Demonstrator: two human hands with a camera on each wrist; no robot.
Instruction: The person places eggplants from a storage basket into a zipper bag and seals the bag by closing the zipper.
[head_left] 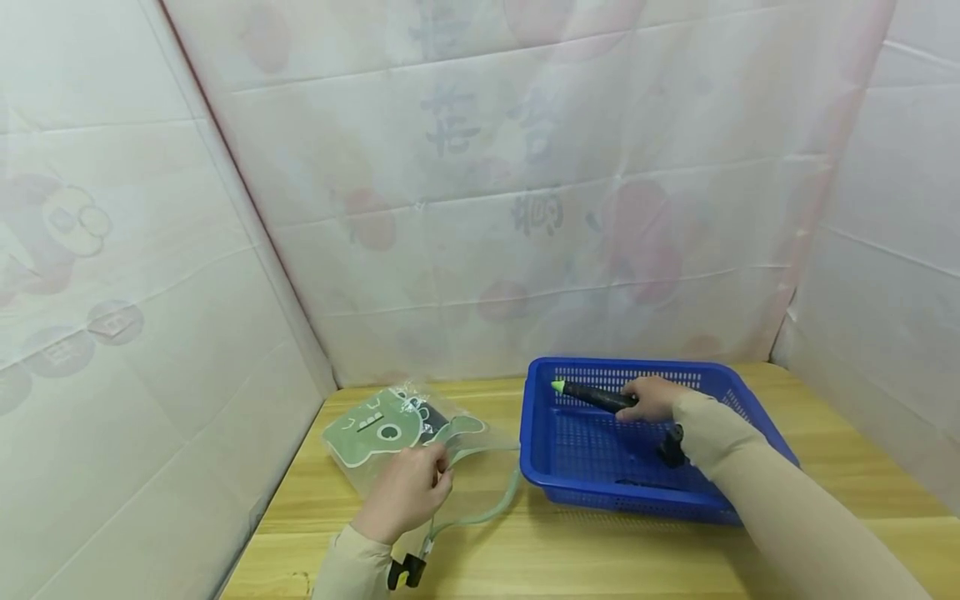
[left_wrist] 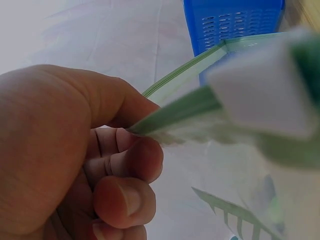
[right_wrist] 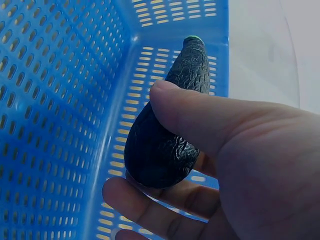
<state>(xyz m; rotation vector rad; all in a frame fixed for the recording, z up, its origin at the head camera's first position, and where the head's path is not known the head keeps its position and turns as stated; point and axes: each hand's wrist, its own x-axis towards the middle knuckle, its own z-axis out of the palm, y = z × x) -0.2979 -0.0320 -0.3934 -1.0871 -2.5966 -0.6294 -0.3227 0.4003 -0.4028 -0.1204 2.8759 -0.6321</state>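
In the head view, my left hand (head_left: 408, 492) pinches the green top edge of a clear zip bag (head_left: 367, 429) printed with a green cartoon face. The bag lies on the table, its mouth spread apart toward the basket; something dark shows at its far side. A blurred white piece, perhaps the zip slider (left_wrist: 262, 87), is close to the left wrist camera. Over the blue basket (head_left: 536, 481), my right hand (head_left: 651, 398) holds a long black wrinkled eggplant (head_left: 592, 395) with a light green tip. Thumb and fingers grip its rounded end in the right wrist view.
The slotted blue basket stands on the right of the wooden table (head_left: 300, 508). A thin dark thing (head_left: 645, 484) lies near its front wall, partly hidden by the right sleeve. Pale hanging sheets (head_left: 450, 250) enclose the table's back and sides.
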